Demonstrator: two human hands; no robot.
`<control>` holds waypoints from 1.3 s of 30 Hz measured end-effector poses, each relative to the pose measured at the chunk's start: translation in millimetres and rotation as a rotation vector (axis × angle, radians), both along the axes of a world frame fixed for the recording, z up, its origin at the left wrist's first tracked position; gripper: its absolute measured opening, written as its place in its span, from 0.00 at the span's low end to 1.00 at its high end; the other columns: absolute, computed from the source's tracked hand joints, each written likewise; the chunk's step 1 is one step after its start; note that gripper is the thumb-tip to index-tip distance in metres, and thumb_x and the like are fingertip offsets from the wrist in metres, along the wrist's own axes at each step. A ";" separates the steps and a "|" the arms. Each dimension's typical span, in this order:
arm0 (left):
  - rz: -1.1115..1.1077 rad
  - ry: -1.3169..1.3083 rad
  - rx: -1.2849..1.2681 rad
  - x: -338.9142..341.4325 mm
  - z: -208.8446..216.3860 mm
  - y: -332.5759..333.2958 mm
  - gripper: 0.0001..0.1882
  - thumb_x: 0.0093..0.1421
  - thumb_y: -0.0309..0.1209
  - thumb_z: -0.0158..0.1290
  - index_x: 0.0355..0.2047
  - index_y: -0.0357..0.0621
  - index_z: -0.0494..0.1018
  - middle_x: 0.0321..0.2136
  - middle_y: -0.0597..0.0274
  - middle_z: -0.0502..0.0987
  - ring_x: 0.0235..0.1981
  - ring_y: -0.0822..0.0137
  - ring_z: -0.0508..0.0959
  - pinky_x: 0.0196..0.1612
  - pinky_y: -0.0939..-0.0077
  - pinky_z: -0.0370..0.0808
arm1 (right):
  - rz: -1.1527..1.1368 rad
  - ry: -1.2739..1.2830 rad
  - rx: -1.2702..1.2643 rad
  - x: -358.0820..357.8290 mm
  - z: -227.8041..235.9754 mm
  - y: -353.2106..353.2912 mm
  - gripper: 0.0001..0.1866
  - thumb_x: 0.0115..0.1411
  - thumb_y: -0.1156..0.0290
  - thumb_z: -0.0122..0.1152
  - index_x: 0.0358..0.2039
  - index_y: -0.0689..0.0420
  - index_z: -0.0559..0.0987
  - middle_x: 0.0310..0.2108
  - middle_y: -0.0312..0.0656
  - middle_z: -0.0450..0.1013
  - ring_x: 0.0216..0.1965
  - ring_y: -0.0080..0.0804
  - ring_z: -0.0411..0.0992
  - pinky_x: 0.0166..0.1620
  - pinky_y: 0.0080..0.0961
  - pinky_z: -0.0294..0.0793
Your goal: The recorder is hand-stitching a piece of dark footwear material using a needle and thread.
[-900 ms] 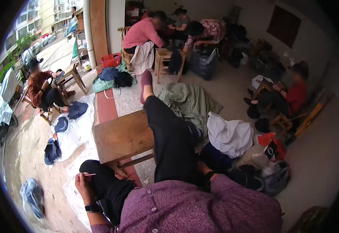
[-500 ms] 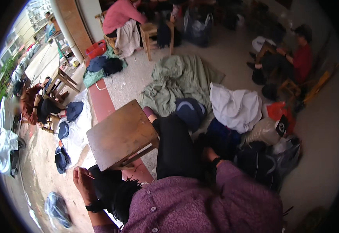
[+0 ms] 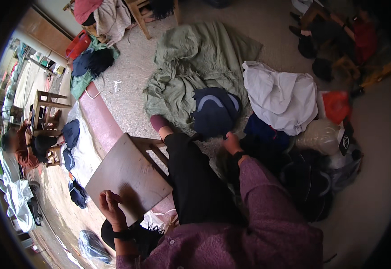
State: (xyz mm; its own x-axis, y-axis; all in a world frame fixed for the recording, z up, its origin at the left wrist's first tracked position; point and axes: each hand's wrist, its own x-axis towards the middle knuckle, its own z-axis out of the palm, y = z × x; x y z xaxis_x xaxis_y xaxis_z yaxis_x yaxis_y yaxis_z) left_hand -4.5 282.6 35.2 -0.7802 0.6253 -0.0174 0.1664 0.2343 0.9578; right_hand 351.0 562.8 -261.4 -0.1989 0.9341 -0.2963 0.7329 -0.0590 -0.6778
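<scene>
My left hand (image 3: 111,208) is above the near left part of a wooden stool (image 3: 132,172), fingers curled toward the thumb. What it holds, if anything, is too small to make out. My right hand (image 3: 232,143) reaches forward past my knee, its fingers closed at the lower edge of a pile of navy caps (image 3: 215,117) with grey curved bands. Whether the fingers grip a cap or only touch it is unclear. The pile lies on a crumpled grey-green cloth (image 3: 191,58). Beside my left forearm hangs a black fringed cloth (image 3: 144,240).
To the right lie a white cloth bundle (image 3: 280,96), a red bag (image 3: 336,107), a clear bag (image 3: 318,136) and dark caps (image 3: 305,179). More navy pieces (image 3: 71,133) rest on white sheeting at left. Other people sit at the far left, top and upper right.
My view has shifted downward and right. My right hand has moved forward from beside my thigh to the navy caps. My left hand has come over the stool's near edge.
</scene>
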 end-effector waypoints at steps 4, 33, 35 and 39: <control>0.048 0.257 -0.219 -12.1 -38.0 -2.6 0.12 0.67 0.36 0.43 0.28 0.42 0.65 0.22 0.65 0.65 0.23 0.74 0.64 0.27 0.80 0.63 | -0.132 0.049 0.062 -17.4 -1.9 39.2 0.24 0.40 0.63 0.71 0.32 0.64 0.71 0.30 0.56 0.71 0.37 0.57 0.70 0.40 0.44 0.69; 0.073 0.583 -0.524 3.6 -26.7 17.5 0.15 0.67 0.37 0.40 0.28 0.39 0.65 0.22 0.56 0.64 0.24 0.64 0.64 0.30 0.69 0.64 | 0.024 -0.040 0.164 -52.2 -63.9 171.9 0.19 0.42 0.64 0.70 0.29 0.65 0.76 0.37 0.57 0.72 0.47 0.57 0.65 0.51 0.41 0.64; 0.085 0.533 -0.500 6.0 -26.5 22.1 0.15 0.67 0.37 0.40 0.29 0.38 0.65 0.22 0.56 0.64 0.25 0.64 0.64 0.30 0.69 0.64 | -0.020 -0.181 0.211 -50.0 -64.8 180.7 0.19 0.44 0.64 0.69 0.31 0.65 0.77 0.40 0.56 0.73 0.51 0.57 0.62 0.55 0.41 0.62; 0.109 0.546 -0.548 4.2 -25.9 18.0 0.15 0.67 0.37 0.40 0.29 0.38 0.65 0.22 0.56 0.64 0.25 0.64 0.64 0.30 0.69 0.64 | 0.003 -0.290 0.202 -75.3 -55.1 170.0 0.15 0.47 0.68 0.66 0.33 0.64 0.76 0.40 0.57 0.72 0.52 0.56 0.63 0.53 0.41 0.64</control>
